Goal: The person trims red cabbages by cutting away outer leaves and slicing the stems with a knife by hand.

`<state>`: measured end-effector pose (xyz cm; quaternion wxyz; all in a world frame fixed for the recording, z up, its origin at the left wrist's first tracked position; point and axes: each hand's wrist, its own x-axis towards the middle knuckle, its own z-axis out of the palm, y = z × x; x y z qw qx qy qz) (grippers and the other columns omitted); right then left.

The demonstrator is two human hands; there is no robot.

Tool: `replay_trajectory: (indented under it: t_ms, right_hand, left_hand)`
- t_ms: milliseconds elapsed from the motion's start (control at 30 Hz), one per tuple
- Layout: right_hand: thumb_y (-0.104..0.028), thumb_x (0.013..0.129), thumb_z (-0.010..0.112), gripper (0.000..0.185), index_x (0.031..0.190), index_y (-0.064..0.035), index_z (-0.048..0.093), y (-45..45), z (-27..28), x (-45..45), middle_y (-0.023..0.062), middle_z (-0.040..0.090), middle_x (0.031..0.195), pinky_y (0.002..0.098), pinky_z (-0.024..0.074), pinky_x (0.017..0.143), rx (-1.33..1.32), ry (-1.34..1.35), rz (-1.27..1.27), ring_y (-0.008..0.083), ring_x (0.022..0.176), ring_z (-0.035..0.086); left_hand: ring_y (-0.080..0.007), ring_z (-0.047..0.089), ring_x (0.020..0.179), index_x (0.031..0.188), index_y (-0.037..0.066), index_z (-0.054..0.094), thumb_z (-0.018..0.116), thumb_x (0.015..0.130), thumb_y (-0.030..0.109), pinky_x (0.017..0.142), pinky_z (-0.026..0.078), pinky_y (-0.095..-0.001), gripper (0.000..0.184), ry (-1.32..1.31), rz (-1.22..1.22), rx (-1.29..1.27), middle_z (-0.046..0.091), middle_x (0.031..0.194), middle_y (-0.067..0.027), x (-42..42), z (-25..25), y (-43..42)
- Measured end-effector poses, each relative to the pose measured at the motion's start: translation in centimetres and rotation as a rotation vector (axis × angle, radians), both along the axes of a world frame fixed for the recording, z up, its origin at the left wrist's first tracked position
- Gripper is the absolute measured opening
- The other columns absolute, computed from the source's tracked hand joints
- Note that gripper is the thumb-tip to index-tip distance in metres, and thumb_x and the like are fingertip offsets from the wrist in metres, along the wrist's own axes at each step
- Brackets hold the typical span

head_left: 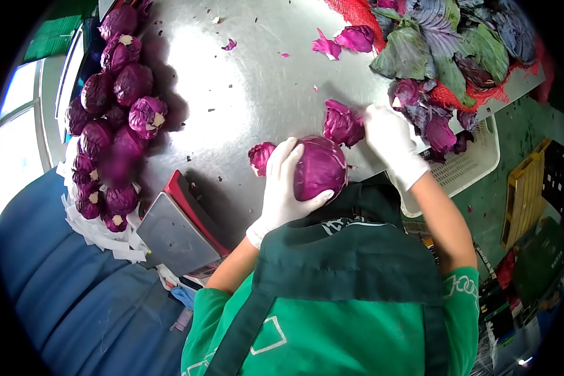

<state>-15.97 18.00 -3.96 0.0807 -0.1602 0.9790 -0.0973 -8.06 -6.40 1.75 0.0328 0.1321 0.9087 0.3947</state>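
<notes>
A round red cabbage (323,169) rests at the near edge of the metal table, against my apron. My left hand (285,182), in a white glove, is wrapped round its left side, thumb across the front. My right hand (391,141), also gloved, is just beyond the cabbage on the right with its fingers curled. A crumpled purple cabbage leaf (343,123) meets the left side of those fingers; whether they pinch it is hidden. Left of the cabbage, partly behind my left hand, lies another purple piece (261,158).
Several red cabbages (116,94) are piled along the left side. A red-rimmed grey container (178,232) stands at the near left. Loose leaves (356,39) lie at the back. Outer leaves on red netting (413,56) fill the right corner, above a white basket (476,166).
</notes>
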Motion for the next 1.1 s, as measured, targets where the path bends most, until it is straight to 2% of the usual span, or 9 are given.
replay_trajectory:
  t_ms: [67,133,200,433,600,733,900,967,1100]
  right_hand:
    - [-0.018,0.089,0.057,0.016,0.097,-0.0042,0.061,1.0,0.2,-1.2,0.0105,0.062,0.09,0.0335,0.0561,0.067,-0.006,0.0,-0.082,0.0221,0.075,0.067]
    - [-0.023,0.087,0.064,0.026,0.106,-0.0061,0.065,0.0,4.2,-0.6,0.0085,0.063,0.094,0.0344,0.0549,0.07,-0.421,0.11,-0.099,0.023,0.074,0.065]
    - [-0.033,0.085,0.07,0.039,0.113,-0.0069,0.068,-1.2,5.9,0.5,0.0092,0.064,0.1,0.0329,0.0528,0.074,-0.796,-0.499,-0.178,0.0223,0.082,0.065]
    - [-0.035,0.087,0.069,0.048,0.125,-0.0067,0.061,-1.8,4.6,2.1,0.0169,0.065,0.118,0.0379,0.0518,0.089,-0.758,-0.533,0.015,0.0319,0.105,0.065]
    - [-0.025,0.089,0.061,0.046,0.129,-0.0042,0.056,-2.4,4.3,3.6,0.0136,0.068,0.1,0.0385,0.0556,0.065,-0.614,-0.258,0.099,0.0274,0.076,0.069]
    - [-0.023,0.086,0.062,0.043,0.124,-0.0025,0.059,-3.4,4.6,4.2,0.0121,0.068,0.088,0.0378,0.055,0.059,-0.455,-0.165,0.058,0.0257,0.07,0.068]
    - [-0.015,0.087,0.061,0.032,0.117,-0.0018,0.063,-2.3,2.5,2.5,0.017,0.068,0.082,0.037,0.0538,0.063,-0.504,-0.177,-0.086,0.0274,0.067,0.067]
    - [-0.014,0.089,0.061,0.024,0.106,0.0011,0.069,-0.6,1.5,1.4,0.0158,0.067,0.076,0.0312,0.0495,0.062,-0.59,-0.335,-0.331,0.0164,0.06,0.061]
    - [-0.025,0.088,0.069,0.039,0.117,0.0005,0.066,-2.2,4.7,1.0,0.0094,0.068,0.087,0.0282,0.0503,0.065,-0.774,-0.523,-0.268,0.0126,0.068,0.061]
  left_hand:
    - [-0.041,0.039,0.133,0.137,0.001,0.039,0.09,0.062,0.028,0.109,0.034,-0.0493,0.095,-0.036,0.084,0.056,0.038,0.143,-0.0242,0.2,-0.6,-0.6]
    - [-0.0408,0.037,0.134,0.137,0.002,0.039,0.09,0.061,0.029,0.111,0.032,-0.0496,0.096,-0.075,0.123,0.061,0.037,0.143,-0.0237,1.1,-0.5,-0.9]
    - [-0.0404,0.034,0.135,0.138,0.003,0.038,0.09,0.062,0.03,0.111,0.032,-0.0501,0.096,-0.143,0.166,0.035,0.033,0.143,-0.0235,0.8,-0.4,-0.3]
    - [-0.038,0.033,0.134,0.139,0.005,0.036,0.09,0.062,0.03,0.111,0.031,-0.049,0.098,-0.153,0.145,0.042,0.032,0.143,-0.0221,0.8,-0.5,-0.5]
    - [-0.0396,0.036,0.132,0.138,0.002,0.036,0.09,0.063,0.03,0.109,0.035,-0.0488,0.096,-0.095,0.131,0.005,0.033,0.141,-0.0228,0.5,-0.5,-0.1]
    - [-0.0405,0.038,0.131,0.139,0.0,0.036,0.09,0.064,0.029,0.106,0.039,-0.0486,0.096,-0.068,0.121,-0.029,0.033,0.14,-0.0234,0.4,-0.2,0.3]
    - [-0.0408,0.037,0.131,0.138,0.0,0.036,0.089,0.064,0.029,0.107,0.037,-0.0489,0.096,-0.072,0.13,-0.056,0.034,0.14,-0.0236,0.8,-0.1,0.5]
    - [-0.0416,0.036,0.13,0.137,-0.001,0.035,0.09,0.063,0.029,0.108,0.036,-0.0495,0.097,-0.004,0.1,-0.015,0.034,0.139,-0.024,1.2,-0.9,-0.2]
    - [-0.0395,0.035,0.131,0.137,0.002,0.034,0.09,0.063,0.029,0.111,0.031,-0.0491,0.096,-0.137,0.192,0.007,0.033,0.139,-0.0231,1.3,-0.9,-0.2]
